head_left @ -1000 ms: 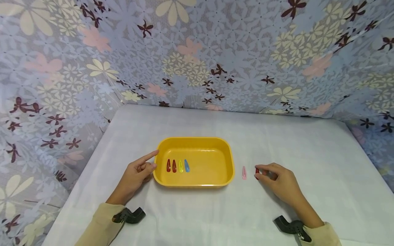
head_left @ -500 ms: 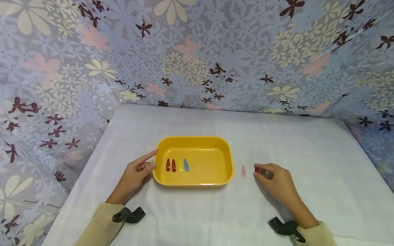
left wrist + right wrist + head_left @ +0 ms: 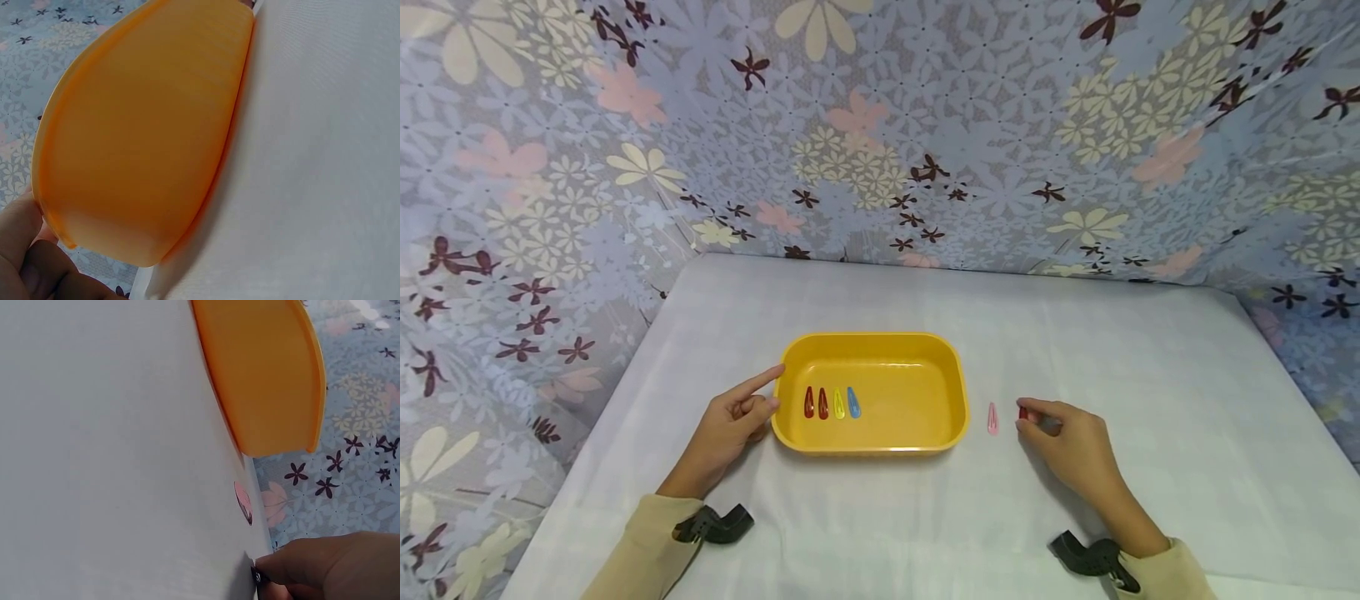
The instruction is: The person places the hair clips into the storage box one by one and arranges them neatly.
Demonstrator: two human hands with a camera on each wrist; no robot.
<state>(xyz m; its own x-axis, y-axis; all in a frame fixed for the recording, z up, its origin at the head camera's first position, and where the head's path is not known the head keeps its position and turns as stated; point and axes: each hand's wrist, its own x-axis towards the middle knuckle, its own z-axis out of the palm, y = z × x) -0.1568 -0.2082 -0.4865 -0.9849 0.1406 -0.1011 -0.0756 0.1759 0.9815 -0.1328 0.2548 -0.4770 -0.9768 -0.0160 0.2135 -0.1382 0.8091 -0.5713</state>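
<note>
A yellow tray [image 3: 872, 451] holds a row of snap hair clips on its left side: two red clips [image 3: 808, 402], a yellow clip [image 3: 838, 403] and a blue clip [image 3: 853, 402]. At the tray's left rim my left hand [image 3: 727, 427] touches with an extended index finger, the thumb close below and the other fingers curled in. My right hand [image 3: 1072, 437] pinches a red hair clip [image 3: 1022, 413] between thumb and index finger, close to the cloth; the fingertips partly hide it. A pink hair clip [image 3: 992, 419] lies between that hand and the tray, also visible in the right wrist view.
White cloth [image 3: 880, 525] covers the table. Floral fabric [image 3: 880, 142] hangs behind and along the sides. A dark camera mount [image 3: 1093, 557] sits on the right wrist, and another camera mount [image 3: 713, 525] on the left.
My right hand has shifted slightly left with the red hair clip still pinched, and its wrist has swung left a little. The left hand stays at the tray rim.
</note>
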